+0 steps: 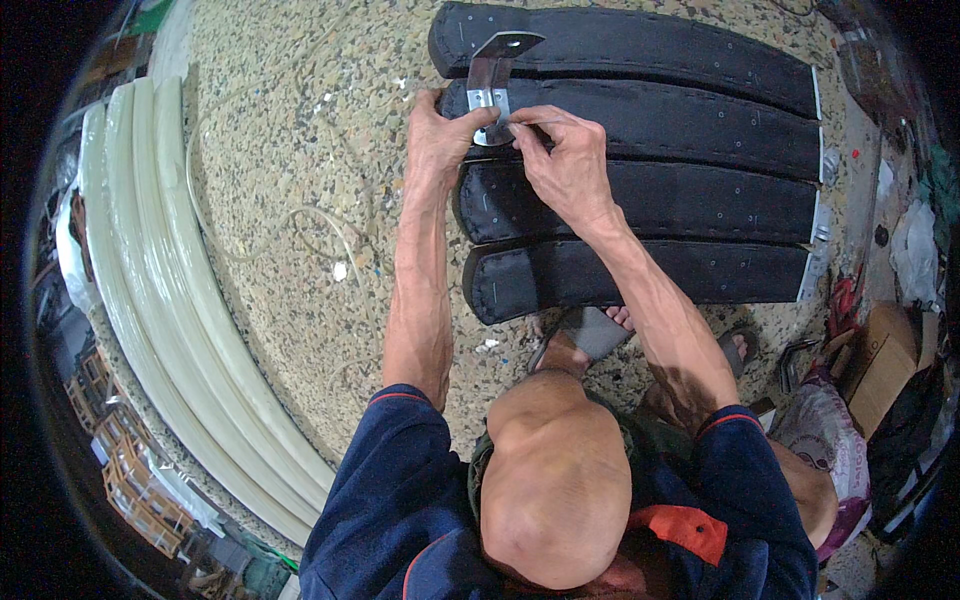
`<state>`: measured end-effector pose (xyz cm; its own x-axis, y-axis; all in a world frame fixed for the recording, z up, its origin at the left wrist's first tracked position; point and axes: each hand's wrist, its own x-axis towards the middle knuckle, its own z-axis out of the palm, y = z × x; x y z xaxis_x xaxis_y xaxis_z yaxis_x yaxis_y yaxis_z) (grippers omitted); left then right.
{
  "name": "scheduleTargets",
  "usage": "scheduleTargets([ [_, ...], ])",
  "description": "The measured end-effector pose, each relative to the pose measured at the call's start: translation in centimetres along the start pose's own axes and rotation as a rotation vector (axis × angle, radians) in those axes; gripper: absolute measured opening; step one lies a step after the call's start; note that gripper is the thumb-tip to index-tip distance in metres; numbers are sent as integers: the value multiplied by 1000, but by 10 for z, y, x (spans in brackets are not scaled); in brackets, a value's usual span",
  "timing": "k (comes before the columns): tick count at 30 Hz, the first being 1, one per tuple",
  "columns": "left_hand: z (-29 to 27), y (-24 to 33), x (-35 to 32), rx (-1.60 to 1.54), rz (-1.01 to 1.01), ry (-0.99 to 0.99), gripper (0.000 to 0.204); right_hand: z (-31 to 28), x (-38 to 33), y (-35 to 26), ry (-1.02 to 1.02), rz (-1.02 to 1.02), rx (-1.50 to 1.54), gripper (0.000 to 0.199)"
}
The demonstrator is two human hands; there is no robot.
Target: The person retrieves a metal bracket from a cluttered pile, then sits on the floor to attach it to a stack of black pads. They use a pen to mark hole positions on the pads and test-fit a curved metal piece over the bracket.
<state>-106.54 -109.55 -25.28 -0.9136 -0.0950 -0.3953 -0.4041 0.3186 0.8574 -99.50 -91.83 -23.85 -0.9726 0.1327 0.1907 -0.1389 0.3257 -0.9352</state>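
Observation:
Several long black padded panels (660, 200) lie side by side on the speckled terrazzo floor (290, 130). A bent shiny metal bracket (492, 80) stands on the left end of the second panel. My left hand (437, 135) grips that panel's end, with the thumb pressed against the bracket's base. My right hand (560, 155) is right beside it, fingers pinched together at the bracket's base; a small thing may be between them, but it is too small to tell. My bent knee (555, 480) and a sandalled foot (590, 335) sit below the panels.
Long pale plastic strips (160, 300) curve along the floor on the left. A thin cord (300, 215) loops across the floor. At the right are a cardboard box (885, 365), a printed sack (830, 440) and another metal bracket (795, 360).

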Motion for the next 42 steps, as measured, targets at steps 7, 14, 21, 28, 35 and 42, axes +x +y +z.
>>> scheduleTargets([
  [7, 0, 4, -2, -42, -26, -32, 64, 1, 1, 0, 3, -84, -100, 11],
  [14, 0, 5, -1, 32, 4, 1, 64, -2, 2, -9, 34, 22, 41, 10],
  [21, -2, 2, 4, 21, -29, 5, 62, 6, 1, -14, 14, -9, 84, 12],
  [28, -1, -4, 7, -91, -59, -2, 62, 10, 5, -13, -1, -91, 5, 12],
  [35, -3, -9, 11, 27, -43, 27, 61, 13, 6, -17, -12, -53, 74, 9],
  [42, -2, -9, 11, -12, -55, 19, 58, 14, 4, -15, 0, -124, -23, 8],
])
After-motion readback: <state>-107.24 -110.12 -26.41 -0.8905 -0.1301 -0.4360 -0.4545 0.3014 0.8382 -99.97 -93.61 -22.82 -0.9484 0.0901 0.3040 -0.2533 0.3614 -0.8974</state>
